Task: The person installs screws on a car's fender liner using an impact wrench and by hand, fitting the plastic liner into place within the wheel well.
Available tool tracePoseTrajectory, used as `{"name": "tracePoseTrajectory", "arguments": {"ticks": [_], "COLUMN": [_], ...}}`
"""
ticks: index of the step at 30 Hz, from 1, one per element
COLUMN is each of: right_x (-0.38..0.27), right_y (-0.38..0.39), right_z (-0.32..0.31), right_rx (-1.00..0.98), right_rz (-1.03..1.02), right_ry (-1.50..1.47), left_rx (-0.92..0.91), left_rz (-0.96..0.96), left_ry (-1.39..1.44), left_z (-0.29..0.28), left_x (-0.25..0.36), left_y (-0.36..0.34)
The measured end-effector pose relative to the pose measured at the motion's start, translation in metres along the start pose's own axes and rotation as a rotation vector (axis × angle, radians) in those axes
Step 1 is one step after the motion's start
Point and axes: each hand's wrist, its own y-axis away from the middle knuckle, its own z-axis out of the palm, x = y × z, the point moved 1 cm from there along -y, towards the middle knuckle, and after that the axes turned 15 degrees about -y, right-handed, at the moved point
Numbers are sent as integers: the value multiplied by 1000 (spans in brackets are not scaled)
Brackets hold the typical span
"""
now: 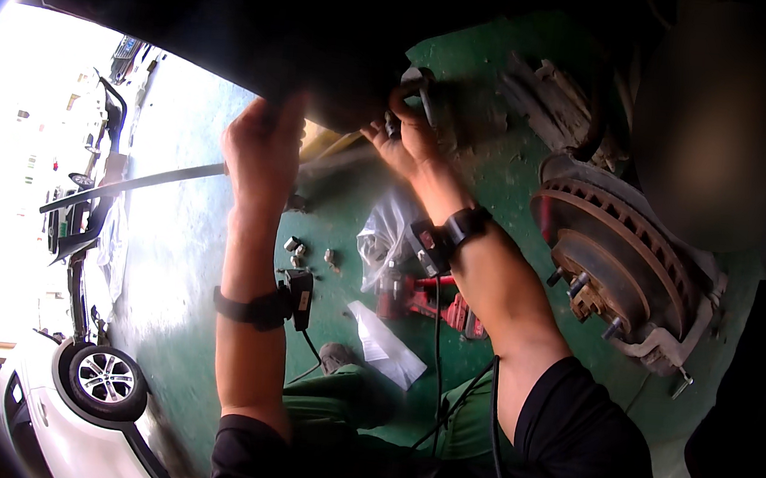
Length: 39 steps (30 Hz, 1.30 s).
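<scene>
A dark vehicle underside or panel [210,33] fills the top, and both my hands are raised to its lower edge. My left hand [263,151] is closed at this edge, fingertips lost in shadow. A long grey bar [147,180] runs behind it from the left; whether they touch is unclear. Beyond that hand shows a yellow piece [321,140]. My right hand [409,146] has its fingers bent round something small and dark, beside a metal part [418,83]. What it holds is too shadowed to name. Straps with small boxes and cables circle both forearms.
At right is a rusty brake disc [623,251] with wheel studs. On the green floor lie a red power tool [450,309], a clear plastic bag [388,230], a white sheet [386,344] and small fittings [296,248]. A white car [66,421] stands lower left.
</scene>
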Motion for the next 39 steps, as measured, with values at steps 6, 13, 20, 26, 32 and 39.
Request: {"name": "tracePoseTrajectory", "arguments": {"ticks": [6,13,20,26,32,39], "right_x": [5,10,16,23,21,16], "right_y": [5,18,19,23,19,14], "right_z": [2,27,34,39,36,35], "right_rx": [-55,-43,-61,-43,52,134], "right_rz": [51,-37,-108,-135,-154,-186], "right_ry": [41,242,320,251,206,239], "left_rx": [-10,51,69,92,139,160], "left_rz": [-25,122,93,104,164,148], "left_ry": [115,45,110,16,5,-29], "left_z": [3,2,8,6,10,11], "left_x": [-4,-5,-11,-3,1,-16], "left_y": [1,-2,-3,-1,1,-5]}}
